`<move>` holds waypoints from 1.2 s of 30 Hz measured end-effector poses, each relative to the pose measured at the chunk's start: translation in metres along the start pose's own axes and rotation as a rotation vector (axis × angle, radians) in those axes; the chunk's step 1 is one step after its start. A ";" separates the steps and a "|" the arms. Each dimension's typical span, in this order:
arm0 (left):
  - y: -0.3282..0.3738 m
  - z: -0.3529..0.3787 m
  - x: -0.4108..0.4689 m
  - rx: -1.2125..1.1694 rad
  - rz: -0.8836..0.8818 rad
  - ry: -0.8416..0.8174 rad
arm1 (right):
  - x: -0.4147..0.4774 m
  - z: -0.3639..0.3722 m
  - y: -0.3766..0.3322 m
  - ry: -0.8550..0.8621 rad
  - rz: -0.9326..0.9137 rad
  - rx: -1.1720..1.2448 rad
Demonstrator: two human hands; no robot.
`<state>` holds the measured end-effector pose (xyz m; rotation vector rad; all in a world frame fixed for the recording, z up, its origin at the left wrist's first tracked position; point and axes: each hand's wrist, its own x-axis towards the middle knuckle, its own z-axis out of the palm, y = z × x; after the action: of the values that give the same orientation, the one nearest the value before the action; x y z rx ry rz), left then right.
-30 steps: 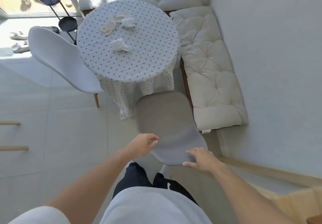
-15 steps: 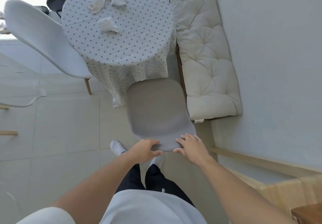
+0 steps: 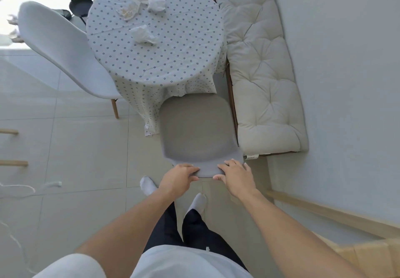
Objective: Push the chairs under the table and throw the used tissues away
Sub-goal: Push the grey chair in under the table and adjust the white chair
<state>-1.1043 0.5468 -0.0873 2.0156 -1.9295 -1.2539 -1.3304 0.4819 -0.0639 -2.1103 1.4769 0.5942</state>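
- Here the grey chair (image 3: 194, 130) stands straight ahead of the person, its front edge touching the hanging tablecloth of the round table (image 3: 173, 61) and its right side just beside the cushioned bench (image 3: 264, 78).
- The left hand (image 3: 180, 179) grips the near top edge of the chair's back, fingers curled over it and thumb below.
- The right hand (image 3: 237, 175) rests on the same edge just to the right, fingers spread flat on top, thumb out toward the left hand; the two hands are close but apart.
- The white chair (image 3: 62, 52) sits at the table's left side, its seat against the cloth, well apart from both hands.
- Three crumpled tissues (image 3: 144, 35) lie on the far half of the tabletop, far beyond the hands.
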 end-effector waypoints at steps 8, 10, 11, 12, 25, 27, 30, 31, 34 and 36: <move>-0.019 -0.038 0.046 -0.008 0.001 0.057 | 0.051 -0.027 -0.020 0.067 -0.001 0.006; -0.026 -0.048 0.057 -0.008 -0.006 0.072 | 0.065 -0.033 -0.026 0.072 -0.002 0.006; -0.030 -0.053 0.062 -0.004 -0.006 0.080 | 0.072 -0.036 -0.030 0.082 -0.004 0.006; -0.034 -0.058 0.067 0.004 -0.003 0.089 | 0.079 -0.038 -0.033 0.093 -0.005 0.004; -0.061 -0.116 0.129 -0.002 -0.014 0.174 | 0.140 -0.080 -0.071 0.135 0.066 0.062; -0.064 -0.122 0.138 -0.009 -0.015 0.177 | 0.148 -0.084 -0.076 0.139 0.086 0.071; -0.069 -0.129 0.151 -0.020 -0.010 0.185 | 0.158 -0.093 -0.080 0.147 0.099 0.067; -0.070 -0.131 0.155 -0.024 -0.004 0.188 | 0.161 -0.096 -0.081 0.150 0.103 0.059; -0.073 -0.134 0.161 -0.036 -0.007 0.185 | 0.166 -0.101 -0.079 0.136 0.115 0.024; -0.073 -0.134 0.161 -0.041 -0.005 0.177 | 0.166 -0.102 -0.078 0.119 0.123 0.020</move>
<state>-0.9874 0.3606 -0.1189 2.0362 -1.8053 -1.0666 -1.1964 0.3210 -0.0726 -2.0822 1.6810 0.5026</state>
